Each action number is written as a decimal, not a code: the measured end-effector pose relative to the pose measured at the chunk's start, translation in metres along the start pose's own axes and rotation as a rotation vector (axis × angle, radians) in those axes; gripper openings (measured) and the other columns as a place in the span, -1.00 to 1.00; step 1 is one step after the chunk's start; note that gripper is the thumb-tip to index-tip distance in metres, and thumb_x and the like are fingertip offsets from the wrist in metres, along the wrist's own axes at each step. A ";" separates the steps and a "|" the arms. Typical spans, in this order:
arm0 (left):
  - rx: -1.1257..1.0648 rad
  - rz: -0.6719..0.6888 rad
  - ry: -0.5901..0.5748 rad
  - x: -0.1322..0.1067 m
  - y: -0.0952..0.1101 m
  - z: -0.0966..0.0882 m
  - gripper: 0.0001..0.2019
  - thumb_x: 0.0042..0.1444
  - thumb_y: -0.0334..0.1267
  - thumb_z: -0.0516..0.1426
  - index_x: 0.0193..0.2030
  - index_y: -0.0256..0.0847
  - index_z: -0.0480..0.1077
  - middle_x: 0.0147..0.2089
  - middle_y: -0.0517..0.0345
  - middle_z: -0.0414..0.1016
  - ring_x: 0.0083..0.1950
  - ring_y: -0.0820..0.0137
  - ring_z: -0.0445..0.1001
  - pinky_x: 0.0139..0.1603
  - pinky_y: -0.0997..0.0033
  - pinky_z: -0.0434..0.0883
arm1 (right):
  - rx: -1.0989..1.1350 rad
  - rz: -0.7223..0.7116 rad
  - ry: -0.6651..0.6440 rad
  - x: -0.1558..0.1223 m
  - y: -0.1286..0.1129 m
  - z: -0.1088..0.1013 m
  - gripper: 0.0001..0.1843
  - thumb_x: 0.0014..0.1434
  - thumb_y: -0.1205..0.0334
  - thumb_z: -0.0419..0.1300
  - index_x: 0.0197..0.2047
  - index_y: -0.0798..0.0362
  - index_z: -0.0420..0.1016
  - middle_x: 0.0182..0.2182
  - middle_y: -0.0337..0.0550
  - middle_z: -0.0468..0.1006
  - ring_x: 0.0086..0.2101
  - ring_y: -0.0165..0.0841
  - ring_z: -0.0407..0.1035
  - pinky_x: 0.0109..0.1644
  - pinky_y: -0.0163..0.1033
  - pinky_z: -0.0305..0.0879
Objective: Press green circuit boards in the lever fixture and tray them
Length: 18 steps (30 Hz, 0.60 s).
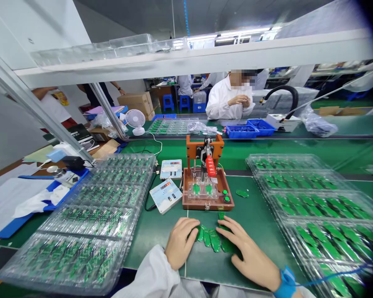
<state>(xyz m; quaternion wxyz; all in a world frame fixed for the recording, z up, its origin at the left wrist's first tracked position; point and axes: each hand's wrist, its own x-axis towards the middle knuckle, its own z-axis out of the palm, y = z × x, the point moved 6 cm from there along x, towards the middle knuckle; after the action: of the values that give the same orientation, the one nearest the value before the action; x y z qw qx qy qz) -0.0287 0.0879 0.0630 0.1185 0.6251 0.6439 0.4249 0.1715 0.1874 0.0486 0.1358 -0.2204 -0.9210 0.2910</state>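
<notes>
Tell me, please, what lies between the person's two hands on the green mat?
In the head view, a small pile of green circuit boards lies between the left hand and the right hand.

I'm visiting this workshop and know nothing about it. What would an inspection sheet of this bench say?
Surface: smooth green bench mat.
Job's things: small green circuit boards heaped loosely between the hands; orange-framed press fixture with red handle beyond them.
Clutter: one loose green board beside the fixture; clear plastic trays of boards on both sides.
Hands: bare left hand and bare right hand rest on the boards; blue wrist strap on the right wrist.
Cables: thin blue cord from the strap; black cable near a white digital meter.
Surroundings: white-coated co-worker, blue plastic bins, white desk fan.
</notes>
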 end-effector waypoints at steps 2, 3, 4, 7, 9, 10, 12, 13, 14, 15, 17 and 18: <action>-0.033 -0.028 0.018 0.000 -0.004 -0.001 -0.75 0.43 -0.24 0.04 0.01 -0.17 0.54 0.01 0.00 0.63 0.06 0.25 0.54 0.12 0.15 0.50 | 0.011 -0.043 0.106 0.011 -0.013 -0.024 -0.27 0.01 0.53 0.04 0.22 -0.09 0.49 0.24 -0.08 0.47 0.29 -0.13 0.31 0.34 0.12 0.37; -0.049 -0.039 0.029 0.000 -0.005 -0.002 -0.75 0.43 -0.24 0.04 0.00 -0.16 0.55 0.00 0.00 0.63 0.06 0.25 0.54 0.11 0.16 0.50 | 0.021 -0.071 0.192 0.018 -0.021 -0.039 -0.38 0.11 0.51 0.04 0.17 -0.10 0.53 0.16 -0.09 0.54 0.20 -0.18 0.41 0.28 0.05 0.44; -0.064 -0.046 0.040 0.000 -0.007 -0.003 -0.75 0.43 -0.24 0.04 -0.02 -0.16 0.55 -0.01 0.00 0.64 0.05 0.25 0.55 0.10 0.16 0.51 | 0.034 -0.095 0.298 0.027 -0.030 -0.055 -0.48 0.21 0.47 0.04 0.14 -0.10 0.54 0.09 -0.09 0.58 0.13 -0.22 0.47 0.23 -0.01 0.49; -0.091 -0.062 0.067 0.001 -0.010 -0.005 -0.76 0.42 -0.23 0.06 -0.06 -0.14 0.57 -0.04 0.03 0.65 0.03 0.25 0.57 0.10 0.17 0.51 | 0.050 -0.160 0.647 0.060 -0.059 -0.102 -0.59 0.38 0.33 0.05 0.22 -0.10 0.46 0.13 -0.05 0.55 0.15 -0.22 0.45 0.25 -0.02 0.45; -0.092 -0.069 0.077 0.001 -0.012 -0.005 -0.77 0.41 -0.23 0.07 -0.08 -0.14 0.57 -0.04 0.05 0.65 0.02 0.26 0.58 0.09 0.17 0.52 | 0.016 -0.254 0.766 0.086 -0.078 -0.121 -0.55 0.42 0.25 0.06 0.34 -0.09 0.33 0.24 -0.02 0.45 0.25 -0.19 0.35 0.34 0.05 0.36; -0.091 -0.067 0.079 0.001 -0.012 -0.006 -0.77 0.41 -0.22 0.07 -0.09 -0.13 0.58 -0.05 0.05 0.65 0.02 0.26 0.58 0.09 0.18 0.52 | -0.010 -0.319 0.779 0.100 -0.085 -0.125 -0.52 0.44 0.20 0.05 0.39 -0.08 0.26 0.29 0.00 0.39 0.29 -0.18 0.29 0.37 0.08 0.31; -0.085 -0.058 0.079 0.001 -0.013 -0.006 -0.77 0.40 -0.22 0.07 -0.10 -0.12 0.58 -0.06 0.07 0.66 0.01 0.25 0.59 0.08 0.18 0.53 | -0.062 -0.453 0.755 0.124 -0.096 -0.127 -0.48 0.47 0.08 0.01 0.43 -0.06 0.16 0.34 0.02 0.32 0.36 -0.16 0.19 0.41 0.13 0.24; -0.080 -0.055 0.078 0.000 -0.014 -0.006 -0.77 0.40 -0.21 0.07 -0.11 -0.11 0.59 -0.07 0.08 0.66 0.00 0.25 0.59 0.07 0.19 0.54 | -0.079 -0.503 0.745 0.134 -0.098 -0.126 -0.48 0.48 0.04 -0.02 0.42 -0.04 0.17 0.33 0.03 0.33 0.36 -0.16 0.17 0.41 0.14 0.23; -0.074 -0.053 0.078 0.000 -0.015 -0.005 -0.76 0.40 -0.20 0.08 -0.11 -0.10 0.59 -0.07 0.08 0.66 -0.01 0.25 0.60 0.06 0.19 0.55 | -0.093 -0.537 0.740 0.141 -0.098 -0.125 -0.51 0.49 0.02 -0.05 0.39 -0.03 0.21 0.30 0.03 0.37 0.36 -0.18 0.17 0.41 0.13 0.24; -0.066 -0.055 0.077 -0.001 -0.016 -0.005 -0.76 0.40 -0.18 0.08 -0.10 -0.08 0.60 -0.07 0.09 0.67 -0.01 0.25 0.60 0.05 0.18 0.56 | -0.109 -0.557 0.738 0.146 -0.098 -0.125 -0.53 0.50 0.00 -0.08 0.34 -0.01 0.27 0.25 0.02 0.43 0.34 -0.19 0.21 0.38 0.12 0.26; -0.051 -0.055 0.074 -0.002 -0.019 -0.005 -0.76 0.39 -0.15 0.09 -0.10 -0.05 0.60 -0.07 0.10 0.67 -0.01 0.24 0.61 0.04 0.18 0.58 | -0.145 -0.571 0.751 0.151 -0.099 -0.129 -0.53 0.51 -0.05 -0.14 0.20 0.01 0.40 0.11 0.01 0.54 0.25 -0.22 0.33 0.31 0.06 0.34; -0.043 -0.053 0.071 -0.002 -0.020 -0.005 -0.76 0.39 -0.13 0.09 -0.10 -0.04 0.61 -0.07 0.10 0.67 -0.02 0.24 0.62 0.04 0.19 0.59 | -0.159 -0.570 0.760 0.153 -0.102 -0.134 -0.49 0.51 -0.09 -0.17 0.14 0.02 0.44 0.04 0.00 0.57 0.18 -0.23 0.39 0.27 0.01 0.38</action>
<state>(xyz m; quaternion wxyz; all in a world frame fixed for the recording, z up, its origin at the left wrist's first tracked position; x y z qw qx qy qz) -0.0456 0.0867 0.0509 0.1201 0.5896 0.6549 0.4573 0.0567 0.2506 0.2345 0.5198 -0.0597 -0.8493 0.0699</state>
